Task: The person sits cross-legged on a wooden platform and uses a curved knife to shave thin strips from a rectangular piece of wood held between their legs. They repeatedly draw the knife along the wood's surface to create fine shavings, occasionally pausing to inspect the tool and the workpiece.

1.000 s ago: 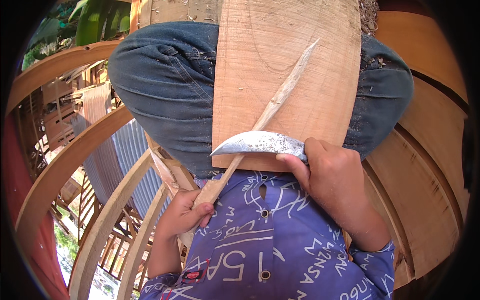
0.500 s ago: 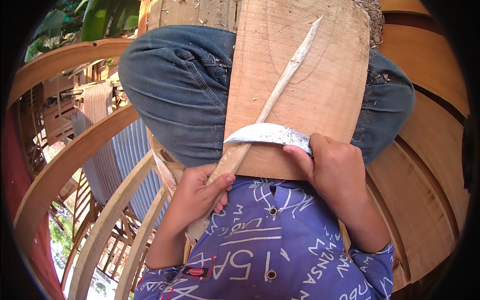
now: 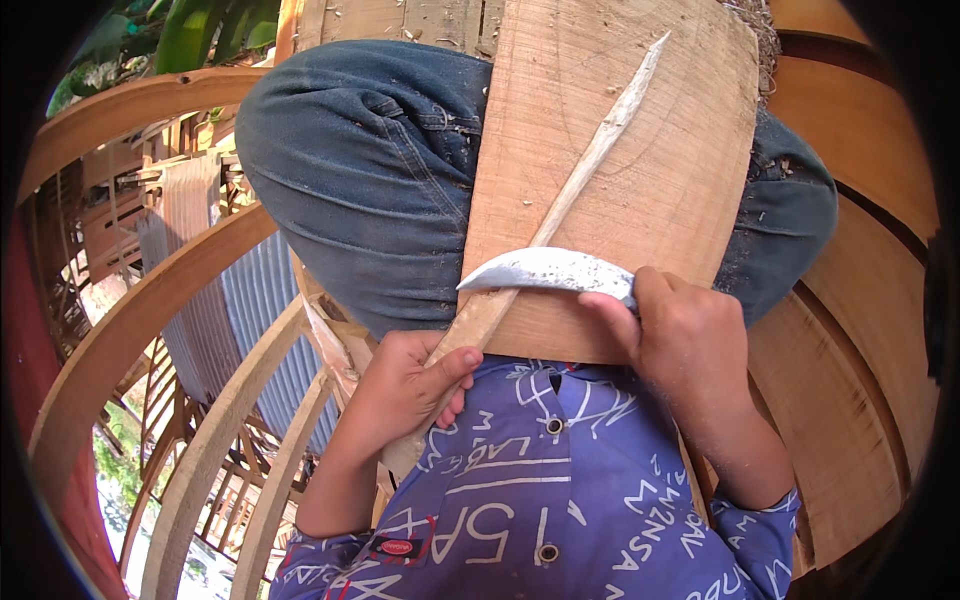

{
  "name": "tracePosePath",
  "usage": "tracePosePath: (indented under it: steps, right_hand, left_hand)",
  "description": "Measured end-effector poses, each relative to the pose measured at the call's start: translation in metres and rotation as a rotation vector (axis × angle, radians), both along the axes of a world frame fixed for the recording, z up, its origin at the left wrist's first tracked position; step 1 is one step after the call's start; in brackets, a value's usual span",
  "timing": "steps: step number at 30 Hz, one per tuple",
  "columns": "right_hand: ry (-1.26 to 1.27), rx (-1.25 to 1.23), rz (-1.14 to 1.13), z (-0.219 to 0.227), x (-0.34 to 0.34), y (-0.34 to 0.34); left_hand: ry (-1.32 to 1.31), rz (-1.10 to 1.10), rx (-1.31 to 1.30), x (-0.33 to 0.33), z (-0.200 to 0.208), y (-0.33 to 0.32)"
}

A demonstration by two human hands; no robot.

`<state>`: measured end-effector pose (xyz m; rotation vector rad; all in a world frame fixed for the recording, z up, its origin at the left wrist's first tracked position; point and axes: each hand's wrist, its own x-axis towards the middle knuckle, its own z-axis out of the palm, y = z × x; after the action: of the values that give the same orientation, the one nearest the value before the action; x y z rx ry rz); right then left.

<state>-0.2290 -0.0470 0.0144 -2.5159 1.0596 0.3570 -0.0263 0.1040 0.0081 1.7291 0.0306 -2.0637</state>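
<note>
My left hand [image 3: 415, 385] is wrapped round the thick lower end of a pale wooden stick [image 3: 585, 170]. The stick slants up and to the right over a broad wooden board [image 3: 690, 150] lying across my lap, and narrows to a sharp point at its far end. In my right hand [image 3: 690, 335] is a curved knife [image 3: 545, 268], its handle hidden by my fingers. The grey, speckled blade reaches left across the stick just above my left hand, its tip a little past the stick's left side.
My bent legs in dark jeans [image 3: 350, 180] flank the board. Curved wooden ribs [image 3: 150, 300] stand at the left, with corrugated sheets [image 3: 265, 320] beyond them. Wide curved planks [image 3: 840, 370] rise at the right. Small shavings lie on the board and on planks at the top.
The board, stick, knife and both hands appear shifted slightly right in the picture. The blade still crosses the stick at about the same place, and both grips are unchanged.
</note>
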Motion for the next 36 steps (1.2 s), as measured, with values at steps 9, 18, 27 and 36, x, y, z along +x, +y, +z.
tracePosePath:
  steps: [9,18,27,36]
  right_hand:
    - [-0.057,-0.097,-0.090,-0.005,-0.001,-0.019]
    - [-0.024,-0.033,-0.068,-0.004,0.005,-0.016]
    - [0.002,-0.114,-0.115,-0.010,-0.005,-0.031]
    - [0.056,-0.017,-0.366,-0.015,-0.007,-0.058]
  left_hand:
    - [-0.035,-0.012,-0.003,-0.002,0.003,-0.001]
    - [-0.017,-0.008,0.004,-0.001,0.002,0.000]
    - [-0.020,-0.018,-0.026,-0.002,-0.002,0.004]
    - [-0.038,-0.038,-0.006,-0.002,0.002,0.004]
